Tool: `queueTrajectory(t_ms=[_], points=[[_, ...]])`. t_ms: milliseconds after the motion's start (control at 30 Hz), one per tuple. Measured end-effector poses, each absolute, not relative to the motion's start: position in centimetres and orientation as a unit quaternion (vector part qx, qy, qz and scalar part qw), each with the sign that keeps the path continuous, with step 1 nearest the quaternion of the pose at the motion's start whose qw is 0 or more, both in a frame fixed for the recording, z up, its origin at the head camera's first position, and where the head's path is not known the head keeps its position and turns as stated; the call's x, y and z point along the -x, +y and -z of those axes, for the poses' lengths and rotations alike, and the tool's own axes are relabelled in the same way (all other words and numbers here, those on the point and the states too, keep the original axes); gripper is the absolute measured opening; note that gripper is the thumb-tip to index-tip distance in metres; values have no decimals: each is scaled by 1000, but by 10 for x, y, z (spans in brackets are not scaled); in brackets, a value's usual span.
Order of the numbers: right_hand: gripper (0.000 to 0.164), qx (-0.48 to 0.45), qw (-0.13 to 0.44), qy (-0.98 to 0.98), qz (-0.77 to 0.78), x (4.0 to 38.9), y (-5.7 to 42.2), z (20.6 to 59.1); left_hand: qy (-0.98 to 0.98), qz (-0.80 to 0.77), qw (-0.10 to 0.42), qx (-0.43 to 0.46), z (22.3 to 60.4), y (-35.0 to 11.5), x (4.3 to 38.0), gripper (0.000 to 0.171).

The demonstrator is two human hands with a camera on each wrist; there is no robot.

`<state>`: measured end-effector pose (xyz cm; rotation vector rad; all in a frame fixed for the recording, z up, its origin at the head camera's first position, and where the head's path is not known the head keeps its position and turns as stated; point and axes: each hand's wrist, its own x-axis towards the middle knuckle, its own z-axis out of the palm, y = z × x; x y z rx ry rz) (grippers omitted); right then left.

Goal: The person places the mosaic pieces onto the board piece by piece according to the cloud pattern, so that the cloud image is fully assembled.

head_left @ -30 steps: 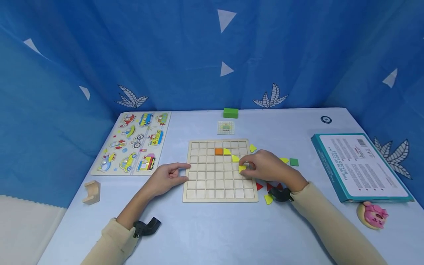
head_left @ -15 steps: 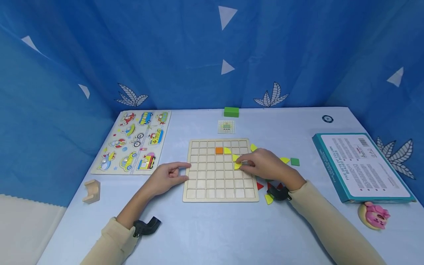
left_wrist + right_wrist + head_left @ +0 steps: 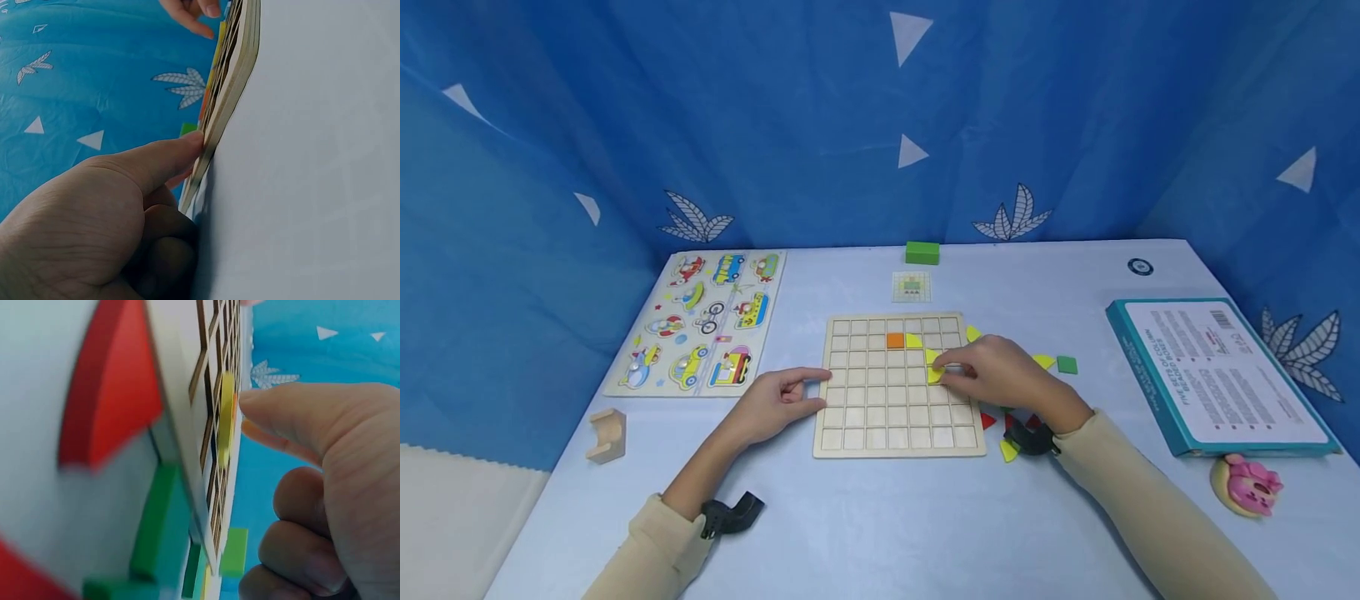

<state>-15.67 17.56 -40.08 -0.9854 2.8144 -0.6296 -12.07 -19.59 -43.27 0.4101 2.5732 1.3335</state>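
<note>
A pale wooden grid board (image 3: 876,421) lies mid-table, with an orange square (image 3: 895,341) and a yellow quarter-circle (image 3: 913,341) in its upper cells. My left hand (image 3: 772,406) is at the board's left edge; its index finger and thumb, fairly straight, touch the rim, seen closer in the left wrist view as the thumb (image 3: 165,156) against the edge. Over the right side, my right hand (image 3: 1000,372) pinches a yellow quarter-circle piece (image 3: 934,377) down at a cell, just below another yellow piece (image 3: 931,356). Its other fingers curl in the right wrist view.
Right of the board lie red pieces (image 3: 988,421), a green square (image 3: 1067,365) and yellow pieces (image 3: 1008,451). Behind it are a pattern card (image 3: 912,287) and a green block (image 3: 922,252). A vehicle puzzle (image 3: 696,325) lies left, a teal-edged box (image 3: 1217,375) right.
My right hand has moved slightly left and up with the yellow piece, bringing it directly below the other yellow one. The left hand stays at the board's edge.
</note>
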Motion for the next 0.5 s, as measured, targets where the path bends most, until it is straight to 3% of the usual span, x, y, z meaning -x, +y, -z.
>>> queueTrajectory(t_ms=[500], points=[[21,308,26,931,194,153,168,405,875,-452,104,-139,435,-196,121,36]])
